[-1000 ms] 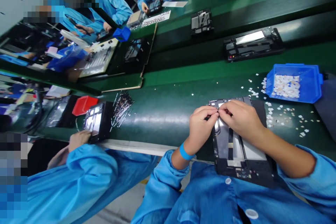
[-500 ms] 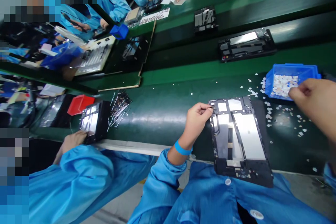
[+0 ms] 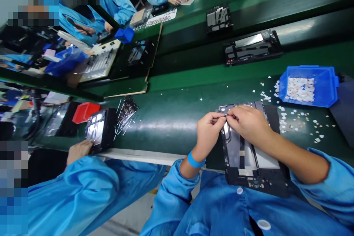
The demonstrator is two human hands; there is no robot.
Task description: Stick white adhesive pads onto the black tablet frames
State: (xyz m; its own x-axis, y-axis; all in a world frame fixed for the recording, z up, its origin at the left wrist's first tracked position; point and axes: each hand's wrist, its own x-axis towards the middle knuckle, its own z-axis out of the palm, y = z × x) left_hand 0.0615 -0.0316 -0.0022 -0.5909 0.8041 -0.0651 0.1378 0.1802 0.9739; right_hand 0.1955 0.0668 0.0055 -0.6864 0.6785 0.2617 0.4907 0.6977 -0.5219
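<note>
An opened tablet [image 3: 249, 162] lies in front of me at the bench's near edge, its silver battery panels and dark cables showing. My left hand [image 3: 209, 129] is at its upper left corner, thumb and forefinger pinched on a small dark part [image 3: 226, 115]. Against that same spot, the fingertips of my right hand [image 3: 247, 121] are pressed together; what they hold is too small to make out. My right forearm crosses over the tablet and hides part of its batteries.
Right of the tablet stands a blue bin [image 3: 323, 86] of small white pieces, with more pieces [image 3: 295, 116] scattered nearby. Thin strips [image 3: 125, 116] lie in a pile at left, near a red bin [image 3: 86, 112] and a co-worker's hand [image 3: 80, 151]. Another tablet [image 3: 253, 48] rests farther back.
My right hand has come left from beside the blue bin to the tablet's upper left corner, meeting my left hand. Across the bench, a co-worker's hands have moved together over a pale sheet.
</note>
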